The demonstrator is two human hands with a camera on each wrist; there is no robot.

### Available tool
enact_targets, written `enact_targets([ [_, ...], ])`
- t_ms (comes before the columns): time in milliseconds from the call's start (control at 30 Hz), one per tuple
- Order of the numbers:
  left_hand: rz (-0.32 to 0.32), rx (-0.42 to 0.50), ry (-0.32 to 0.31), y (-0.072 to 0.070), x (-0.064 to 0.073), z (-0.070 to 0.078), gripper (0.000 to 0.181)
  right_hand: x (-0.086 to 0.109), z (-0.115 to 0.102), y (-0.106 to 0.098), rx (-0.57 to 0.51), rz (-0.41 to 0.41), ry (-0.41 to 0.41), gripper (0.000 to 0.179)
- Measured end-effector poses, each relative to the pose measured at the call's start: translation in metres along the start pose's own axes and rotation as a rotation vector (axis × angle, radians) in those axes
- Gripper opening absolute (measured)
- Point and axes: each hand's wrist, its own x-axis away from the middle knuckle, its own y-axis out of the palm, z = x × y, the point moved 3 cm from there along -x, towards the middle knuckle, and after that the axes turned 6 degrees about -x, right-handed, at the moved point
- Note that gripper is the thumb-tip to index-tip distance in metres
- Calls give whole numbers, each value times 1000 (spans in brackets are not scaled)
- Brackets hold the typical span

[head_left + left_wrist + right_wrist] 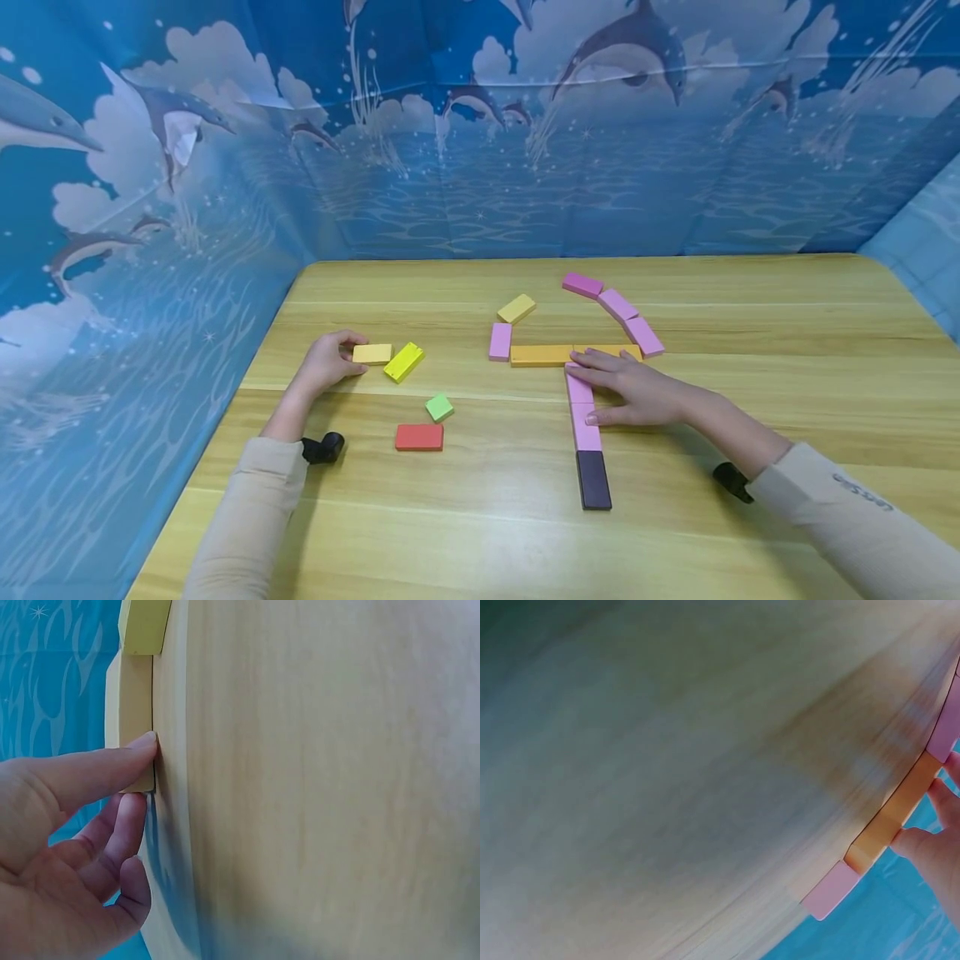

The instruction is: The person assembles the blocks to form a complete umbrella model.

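Note:
At the left, my left hand (pixel 327 363) pinches the left end of a pale yellow block (pixel 372 354) between thumb and fingers; the left wrist view shows the thumb (pixel 142 742) on the block's side. A brighter yellow block (pixel 404 362) lies slanted at its right end. My right hand (pixel 637 390) lies palm down with straight fingers over the joint of a row of orange blocks (pixel 542 356) and a column of pink blocks (pixel 585 427). Its thumb touches the pink column's right side. A black block (pixel 594 481) ends that column towards me. The hand hides part of the orange row.
A light pink block (pixel 500 342) and a yellow block (pixel 517 309) curve up from the row's left end. A magenta block (pixel 582 285) and two pink blocks (pixel 618 305) arc down to its right end. A green block (pixel 439 407) and a red block (pixel 419 437) lie left of the column.

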Motion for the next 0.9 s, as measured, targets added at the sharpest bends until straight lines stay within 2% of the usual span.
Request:
enact_targets([
  [267,-14,13,-47,-2,0,-3,40,0,-1,1,7,18,-26,71],
  [400,-14,12,-60,-2,-1,-3,39,0,1,0,5,15,-12,71],
  [567,0,14,-79,-5,-2,-1,40,0,3,0,-4,-1,3,72],
  [900,66,5,-67,-10,-8,9,41,-1,2,1,-4,2,-2,72],
])
